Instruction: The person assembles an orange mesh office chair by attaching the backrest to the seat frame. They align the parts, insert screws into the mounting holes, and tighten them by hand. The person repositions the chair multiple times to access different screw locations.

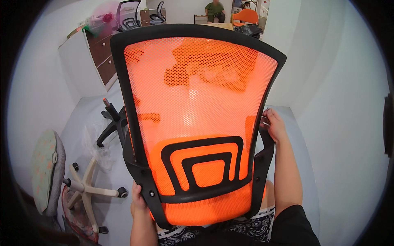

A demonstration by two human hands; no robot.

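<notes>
An orange mesh chair back [197, 102] in a black frame stands upright right before me, joined to an orange seat [205, 211] that rests over my lap. Black armrests run down both sides; a bolt head shows in the left armrest [144, 180]. My left hand [139, 201] is closed around the lower outer edge of that armrest, its fingers partly hidden behind it. Beside the right edge of the frame, my right hand [274, 124] is raised near the top of the right armrest [266, 143]. Its fingers are pinched together, and what they hold is too small to make out.
On the left floor stand a black chair base [117, 119] with its gas lift, clear plastic wrap [98, 143] and an old chair with a beige base [86, 186]. A drawer cabinet [100, 51] and pink fan [107, 17] are behind. A person [215, 11] sits far back. White wall [344, 123] right.
</notes>
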